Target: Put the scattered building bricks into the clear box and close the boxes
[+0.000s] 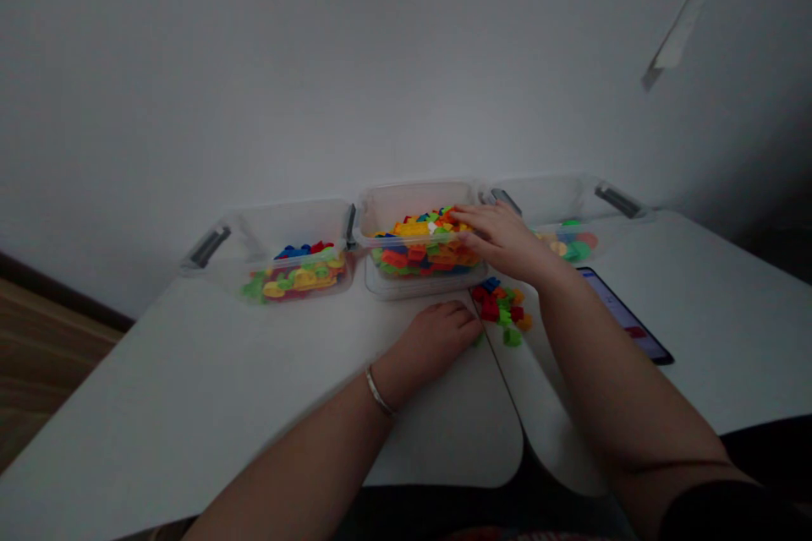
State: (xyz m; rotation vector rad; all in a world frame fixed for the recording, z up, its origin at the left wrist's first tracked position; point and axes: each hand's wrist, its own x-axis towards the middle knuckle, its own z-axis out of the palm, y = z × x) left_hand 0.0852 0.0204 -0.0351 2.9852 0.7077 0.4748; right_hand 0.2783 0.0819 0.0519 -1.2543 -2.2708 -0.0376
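Note:
My right hand (498, 241) reaches over the near rim of the middle clear plastic bin (412, 201), its fingertips at the heap of multicoloured toy bricks (419, 249) inside. It holds nothing I can see. My left hand (437, 342) rests on the white desk (190, 372) with its fingers curled, and a bracelet (379, 391) circles that wrist. The curled fingers hide whatever lies under the palm. Nearest that hand, a loose pile of red, green and orange bricks (501, 313) lies on the desk, partly below my right forearm.
Another clear bin (285, 224) holds bricks to the left. A third clear bin (545, 201) with round coloured pieces stands behind my right hand. A phone (625, 317) lies on the right desk. A seam divides the desks, with a wall behind and a wooden floor at left.

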